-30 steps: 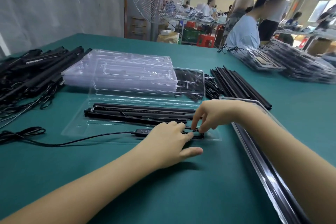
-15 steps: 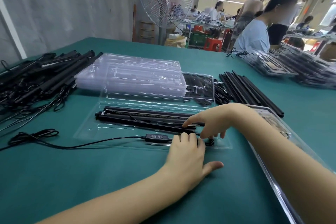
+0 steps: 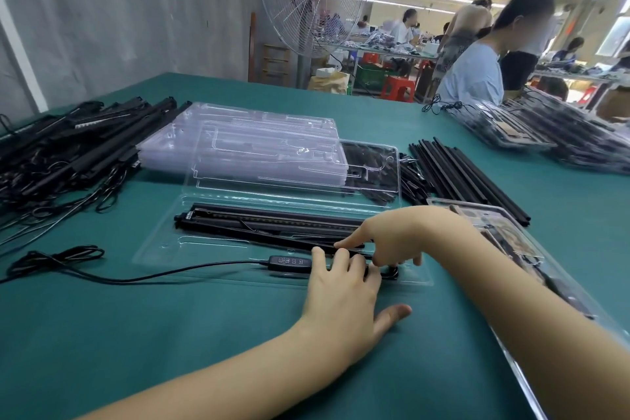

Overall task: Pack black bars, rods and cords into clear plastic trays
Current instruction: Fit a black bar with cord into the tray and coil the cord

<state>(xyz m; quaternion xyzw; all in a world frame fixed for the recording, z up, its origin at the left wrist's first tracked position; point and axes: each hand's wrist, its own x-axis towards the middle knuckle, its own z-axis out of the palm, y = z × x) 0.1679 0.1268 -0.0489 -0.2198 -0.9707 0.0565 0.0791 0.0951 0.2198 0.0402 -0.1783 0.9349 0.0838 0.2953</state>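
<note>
An open clear plastic tray (image 3: 191,249) lies on the green table with black bars (image 3: 266,223) seated in its grooves. A black cord (image 3: 153,274) with an inline button controller (image 3: 289,262) runs from the left into the tray's front channel. My left hand (image 3: 344,293) lies flat, its straight fingers pressing the cord just right of the controller. My right hand (image 3: 392,239) reaches in from the right, fingertips pushing down on the cord's end and the front bar. The cord's end piece (image 3: 392,272) shows under my right fingers.
A stack of empty clear trays (image 3: 245,143) sits behind the open one. Black bars with cords (image 3: 68,150) are piled at left, loose black rods (image 3: 467,177) at right. A packed tray (image 3: 511,249) lies under my right forearm. Packed trays, a fan and workers are beyond.
My view has shifted slightly. My left fingers have slid forward onto the cord in the tray, and my right hand's fingers have spread and pressed lower on the cord's end.
</note>
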